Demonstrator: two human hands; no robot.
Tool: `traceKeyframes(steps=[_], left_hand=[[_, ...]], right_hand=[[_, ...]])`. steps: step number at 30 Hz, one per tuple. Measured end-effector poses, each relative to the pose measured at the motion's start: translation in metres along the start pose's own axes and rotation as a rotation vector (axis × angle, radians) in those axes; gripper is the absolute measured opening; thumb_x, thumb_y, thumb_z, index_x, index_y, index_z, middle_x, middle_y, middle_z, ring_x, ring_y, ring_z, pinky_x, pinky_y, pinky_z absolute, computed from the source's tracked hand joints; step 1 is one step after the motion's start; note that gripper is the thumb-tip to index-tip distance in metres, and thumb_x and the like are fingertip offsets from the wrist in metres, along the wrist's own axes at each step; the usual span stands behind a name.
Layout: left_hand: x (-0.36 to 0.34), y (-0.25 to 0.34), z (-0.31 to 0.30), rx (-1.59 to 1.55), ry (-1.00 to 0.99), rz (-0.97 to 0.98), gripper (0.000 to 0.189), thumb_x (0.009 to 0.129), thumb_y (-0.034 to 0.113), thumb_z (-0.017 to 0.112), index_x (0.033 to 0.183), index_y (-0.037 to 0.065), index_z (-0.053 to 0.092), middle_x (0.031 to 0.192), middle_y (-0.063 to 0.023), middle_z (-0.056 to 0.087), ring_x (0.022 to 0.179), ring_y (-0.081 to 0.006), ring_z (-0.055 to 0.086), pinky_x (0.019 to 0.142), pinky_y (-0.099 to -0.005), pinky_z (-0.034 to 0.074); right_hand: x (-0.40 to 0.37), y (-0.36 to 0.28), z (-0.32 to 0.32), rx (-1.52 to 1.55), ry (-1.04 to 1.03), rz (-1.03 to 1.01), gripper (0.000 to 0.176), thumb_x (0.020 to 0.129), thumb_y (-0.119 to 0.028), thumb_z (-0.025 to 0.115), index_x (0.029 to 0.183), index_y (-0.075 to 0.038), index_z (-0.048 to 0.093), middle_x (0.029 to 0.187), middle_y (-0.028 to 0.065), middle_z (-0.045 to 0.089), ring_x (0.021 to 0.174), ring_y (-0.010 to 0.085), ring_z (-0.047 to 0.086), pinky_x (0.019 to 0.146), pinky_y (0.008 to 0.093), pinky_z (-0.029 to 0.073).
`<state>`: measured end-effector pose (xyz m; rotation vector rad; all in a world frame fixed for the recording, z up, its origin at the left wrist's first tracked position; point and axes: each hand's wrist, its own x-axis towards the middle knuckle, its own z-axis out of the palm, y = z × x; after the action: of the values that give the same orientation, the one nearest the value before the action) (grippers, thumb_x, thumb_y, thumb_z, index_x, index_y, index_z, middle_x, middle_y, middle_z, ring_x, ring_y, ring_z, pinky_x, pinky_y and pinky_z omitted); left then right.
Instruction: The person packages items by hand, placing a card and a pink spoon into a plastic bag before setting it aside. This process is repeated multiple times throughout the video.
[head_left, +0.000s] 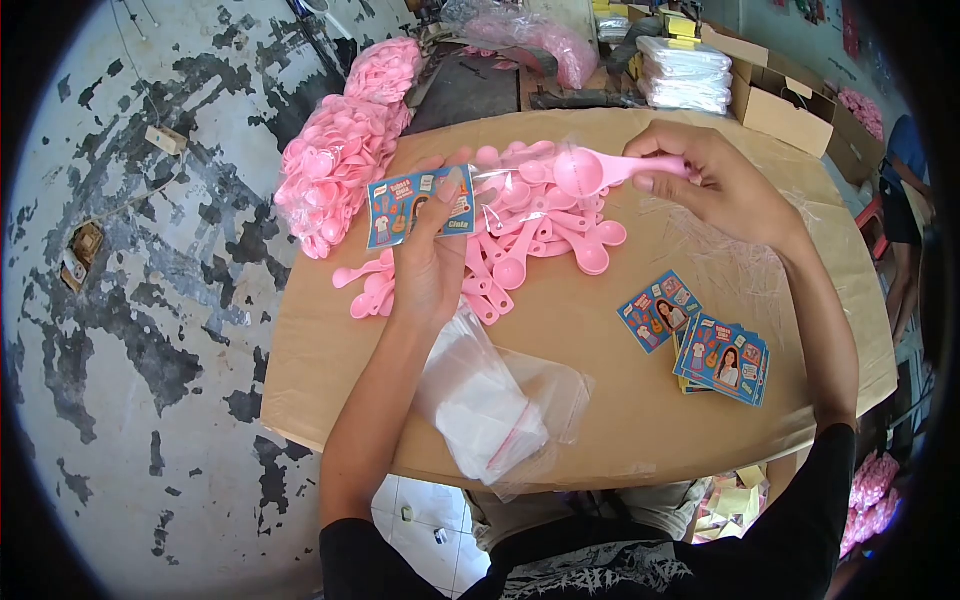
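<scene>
My left hand (432, 270) pinches a printed blue card (388, 222) with its thumb on top. Clear plastic film shows at the card's right side, reaching toward the spoon. In my right hand (720, 185) is a pink measuring spoon (582, 174), gripped by its handle with the bowl pointing left at the film. Below and behind both hands spreads a loose pile of pink spoons (510, 272). A stack of clear plastic bags (490, 410) lies near the table's front edge, under my left forearm. Several blue cards (728, 358) are stacked at the right.
Brown paper covers the table (620, 420). Bulging bags of pink spoons (335, 165) stand at its left rear edge. White plastic packs (685, 75) and an open cardboard box (785, 105) sit at the back right. Another person (903, 200) is partly visible at the far right.
</scene>
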<state>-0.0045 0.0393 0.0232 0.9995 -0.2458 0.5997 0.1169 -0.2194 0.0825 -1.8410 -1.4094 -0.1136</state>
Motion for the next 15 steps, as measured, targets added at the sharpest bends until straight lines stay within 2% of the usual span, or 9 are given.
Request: traceKeyframes(steps=[1,4,7,10,13,15], left_hand=[[0.000,0.001,0.003,-0.019,0.001,-0.004,0.042,0.090,0.010,0.064,0.127,0.003,0.044,0.134,-0.0193,0.052,0.121,-0.0216,0.054,0.104,-0.0384,0.045],[-0.003,-0.001,0.006,-0.034,-0.062,-0.018,0.043,0.093,0.014,0.062,0.129,0.004,0.042,0.134,-0.0173,0.051,0.122,-0.0228,0.054,0.104,-0.0388,0.045],[-0.011,-0.016,0.005,0.038,-0.150,-0.043,0.048,0.097,0.030,0.056,0.137,0.010,0.040,0.140,-0.0148,0.047,0.126,-0.0268,0.050,0.109,-0.0470,0.040],[-0.030,-0.020,0.026,0.006,-0.173,-0.130,0.055,0.097,0.038,0.052,0.141,0.010,0.033,0.143,-0.0137,0.043,0.130,-0.0253,0.047,0.111,-0.0456,0.039],[-0.041,-0.017,0.038,0.077,-0.125,-0.219,0.057,0.098,0.039,0.050,0.143,0.010,0.029,0.144,-0.0130,0.042,0.132,-0.0254,0.045,0.111,-0.0458,0.039],[-0.040,-0.018,0.037,0.050,-0.152,-0.211,0.059,0.098,0.041,0.049,0.143,0.010,0.029,0.143,-0.0125,0.043,0.132,-0.0255,0.045,0.110,-0.0455,0.040]], right_hand=[[0.001,-0.005,0.002,0.063,-0.014,0.018,0.023,0.099,-0.020,0.053,0.103,0.001,0.061,0.082,0.0034,0.058,0.072,0.0113,0.050,0.064,0.0285,0.042],[-0.001,-0.021,0.006,0.088,-0.060,0.091,0.024,0.100,-0.022,0.052,0.100,0.000,0.061,0.086,0.0010,0.058,0.075,0.0074,0.050,0.066,0.0244,0.041],[-0.002,-0.022,0.010,0.096,-0.137,0.126,0.023,0.099,-0.022,0.055,0.109,-0.002,0.060,0.086,0.0016,0.060,0.075,0.0085,0.053,0.068,0.0254,0.045],[-0.009,-0.034,0.036,0.476,-0.062,0.088,0.030,0.098,-0.028,0.058,0.114,-0.002,0.055,0.085,0.0031,0.060,0.074,0.0079,0.052,0.068,0.0244,0.045],[-0.011,-0.045,0.040,0.491,0.009,0.034,0.039,0.095,-0.031,0.062,0.117,-0.001,0.051,0.085,0.0054,0.060,0.073,0.0078,0.053,0.064,0.0237,0.045],[-0.012,-0.060,0.022,0.384,-0.084,0.085,0.040,0.094,-0.034,0.062,0.115,-0.001,0.050,0.084,0.0006,0.058,0.073,0.0073,0.051,0.067,0.0221,0.042]])
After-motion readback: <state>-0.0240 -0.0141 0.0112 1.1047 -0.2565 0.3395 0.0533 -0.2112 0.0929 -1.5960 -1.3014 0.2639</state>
